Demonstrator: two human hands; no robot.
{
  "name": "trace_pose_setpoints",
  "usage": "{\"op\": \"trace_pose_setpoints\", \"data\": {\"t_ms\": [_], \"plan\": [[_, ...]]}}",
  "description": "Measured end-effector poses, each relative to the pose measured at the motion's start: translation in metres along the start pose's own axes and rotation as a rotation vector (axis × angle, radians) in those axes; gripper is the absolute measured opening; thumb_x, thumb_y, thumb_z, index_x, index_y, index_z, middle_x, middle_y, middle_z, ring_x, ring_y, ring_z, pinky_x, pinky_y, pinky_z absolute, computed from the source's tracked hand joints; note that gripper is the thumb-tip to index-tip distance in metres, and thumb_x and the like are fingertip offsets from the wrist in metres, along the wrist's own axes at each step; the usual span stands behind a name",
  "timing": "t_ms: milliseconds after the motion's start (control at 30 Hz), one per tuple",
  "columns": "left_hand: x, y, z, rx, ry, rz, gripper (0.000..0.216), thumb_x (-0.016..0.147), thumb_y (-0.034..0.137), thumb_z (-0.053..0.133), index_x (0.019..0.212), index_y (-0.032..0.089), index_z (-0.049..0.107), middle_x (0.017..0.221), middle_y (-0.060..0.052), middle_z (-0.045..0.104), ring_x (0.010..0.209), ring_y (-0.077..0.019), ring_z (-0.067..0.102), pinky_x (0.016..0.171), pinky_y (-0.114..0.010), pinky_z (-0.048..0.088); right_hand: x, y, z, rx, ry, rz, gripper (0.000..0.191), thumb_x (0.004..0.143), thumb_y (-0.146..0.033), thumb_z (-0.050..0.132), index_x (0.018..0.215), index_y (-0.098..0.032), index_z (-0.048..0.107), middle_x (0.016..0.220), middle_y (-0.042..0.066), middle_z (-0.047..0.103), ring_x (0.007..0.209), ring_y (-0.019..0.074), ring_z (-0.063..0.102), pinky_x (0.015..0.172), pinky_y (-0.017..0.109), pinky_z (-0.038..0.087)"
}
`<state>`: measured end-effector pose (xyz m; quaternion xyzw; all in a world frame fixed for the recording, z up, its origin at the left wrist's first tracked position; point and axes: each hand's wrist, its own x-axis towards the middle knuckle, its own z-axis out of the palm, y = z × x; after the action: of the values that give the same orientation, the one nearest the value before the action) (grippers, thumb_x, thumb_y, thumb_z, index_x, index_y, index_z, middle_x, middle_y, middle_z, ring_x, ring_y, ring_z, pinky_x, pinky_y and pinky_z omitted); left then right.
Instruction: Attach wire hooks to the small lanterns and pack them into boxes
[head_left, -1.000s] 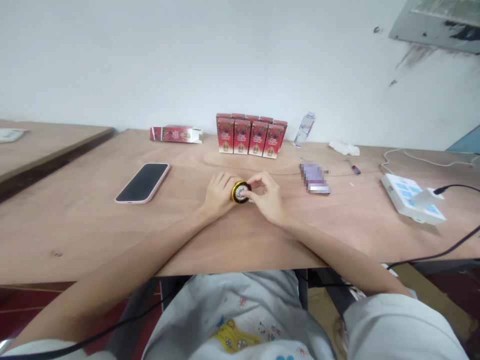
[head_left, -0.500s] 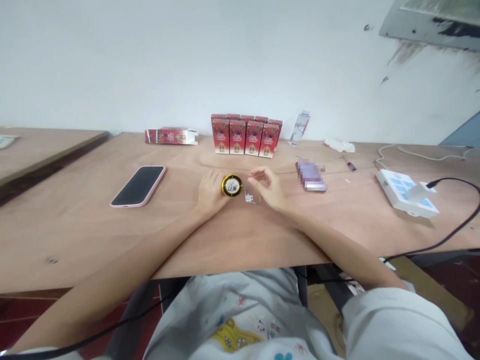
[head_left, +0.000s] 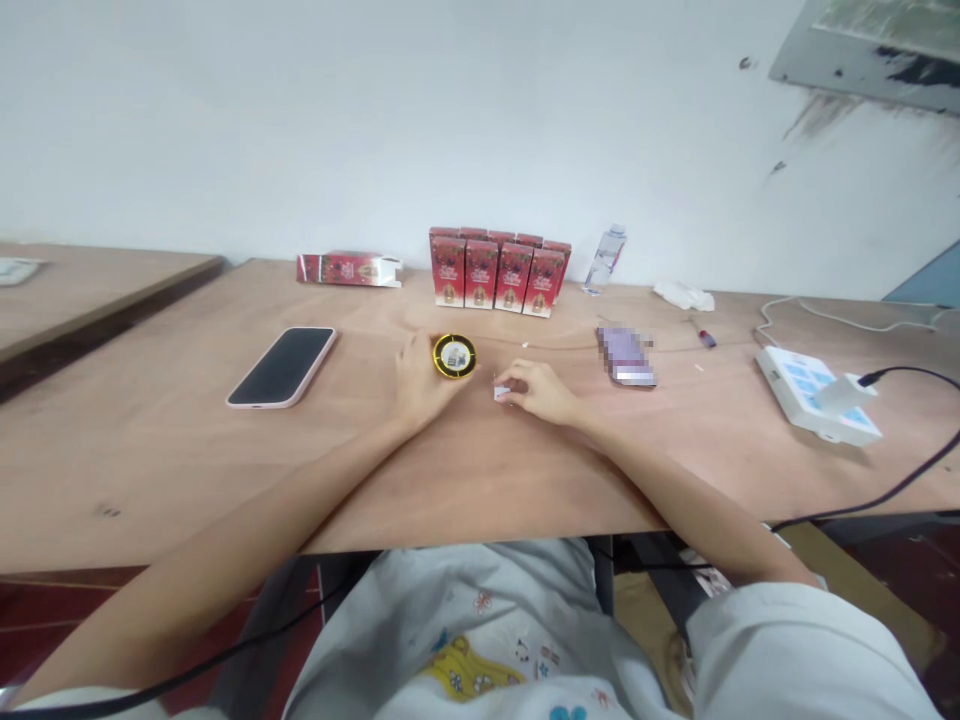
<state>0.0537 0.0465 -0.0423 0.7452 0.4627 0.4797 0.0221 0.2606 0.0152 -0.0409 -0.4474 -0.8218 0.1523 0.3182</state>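
A small round object [head_left: 454,356] with a black and gold rim and a pale centre is held up off the wooden table [head_left: 150,470] by my left hand [head_left: 421,379], whose fingers are closed round it. My right hand [head_left: 536,391] rests on the table to its right, fingers curled down onto a small white piece [head_left: 501,392] lying on the wood. A row of red cartons [head_left: 498,271] stands upright behind the hands near the wall.
A phone [head_left: 285,366] with a pink case lies face up at the left. A flattened red carton [head_left: 349,268] lies at the back left. A purple item [head_left: 628,356], a small water bottle [head_left: 606,257], a white power strip [head_left: 816,394] with cables sit at the right.
My right hand let go of the round object, drew away to the right and came down onto the small white piece on the table. My left hand kept the round object and shifted slightly left.
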Motion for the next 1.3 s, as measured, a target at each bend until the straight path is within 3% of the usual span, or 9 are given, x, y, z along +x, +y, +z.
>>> {"op": "trace_pose_setpoints", "data": {"t_ms": [100, 200, 433, 600, 967, 1300], "plan": [[0.000, 0.001, 0.001, 0.022, -0.019, 0.010, 0.045, 0.068, 0.031, 0.074, 0.102, 0.018, 0.047, 0.101, -0.010, 0.061, 0.098, -0.0287, 0.056, 0.083, -0.044, 0.044, -0.001, -0.004, 0.002, 0.138, 0.100, 0.034, 0.011, 0.075, -0.011, 0.068, 0.082, -0.018, 0.071, 0.081, 0.001, 0.067, 0.067, 0.0107, 0.064, 0.067, 0.025, 0.051], [-0.001, 0.001, 0.002, 0.038, -0.061, 0.059, 0.043, 0.066, 0.022, 0.071, 0.102, 0.019, 0.047, 0.101, -0.010, 0.060, 0.099, -0.0302, 0.055, 0.082, -0.044, 0.043, 0.000, -0.010, 0.004, 0.309, 0.259, 0.029, 0.008, 0.077, -0.020, 0.068, 0.084, -0.020, 0.071, 0.083, 0.002, 0.066, 0.073, 0.0119, 0.065, 0.071, 0.026, 0.053], [-0.004, -0.001, 0.000, 0.128, -0.082, 0.303, 0.034, 0.075, 0.030, 0.068, 0.102, 0.018, 0.052, 0.097, -0.011, 0.063, 0.091, -0.0279, 0.054, 0.075, -0.039, 0.041, 0.001, -0.021, 0.008, 0.559, 0.447, 0.002, 0.015, 0.080, -0.035, 0.067, 0.088, -0.022, 0.070, 0.089, 0.002, 0.067, 0.078, 0.0125, 0.066, 0.079, 0.031, 0.055], [-0.006, 0.002, -0.002, 0.108, -0.079, 0.452, 0.033, 0.081, 0.039, 0.063, 0.105, 0.018, 0.056, 0.094, -0.008, 0.066, 0.090, -0.0252, 0.055, 0.073, -0.036, 0.039, -0.001, -0.026, 0.009, 0.532, 0.478, -0.045, 0.014, 0.079, -0.035, 0.068, 0.084, -0.022, 0.071, 0.086, 0.002, 0.068, 0.081, 0.0131, 0.066, 0.079, 0.029, 0.054], [-0.005, 0.002, -0.002, 0.146, -0.051, 0.452, 0.035, 0.080, 0.042, 0.064, 0.104, 0.016, 0.058, 0.091, -0.009, 0.067, 0.088, -0.0251, 0.057, 0.071, -0.035, 0.039, -0.002, -0.028, 0.010, 0.608, 0.484, 0.072, 0.013, 0.077, -0.032, 0.070, 0.086, -0.023, 0.073, 0.090, 0.000, 0.075, 0.087, 0.0161, 0.069, 0.087, 0.033, 0.054], [-0.006, 0.001, -0.001, 0.147, -0.044, 0.532, 0.037, 0.083, 0.046, 0.060, 0.106, 0.016, 0.059, 0.090, -0.008, 0.068, 0.086, -0.0244, 0.057, 0.070, -0.035, 0.038, -0.011, -0.044, 0.007, 0.211, 0.579, -0.071, 0.010, 0.083, -0.026, 0.064, 0.085, -0.023, 0.074, 0.086, -0.001, 0.075, 0.082, 0.0148, 0.070, 0.080, 0.028, 0.055]]}}
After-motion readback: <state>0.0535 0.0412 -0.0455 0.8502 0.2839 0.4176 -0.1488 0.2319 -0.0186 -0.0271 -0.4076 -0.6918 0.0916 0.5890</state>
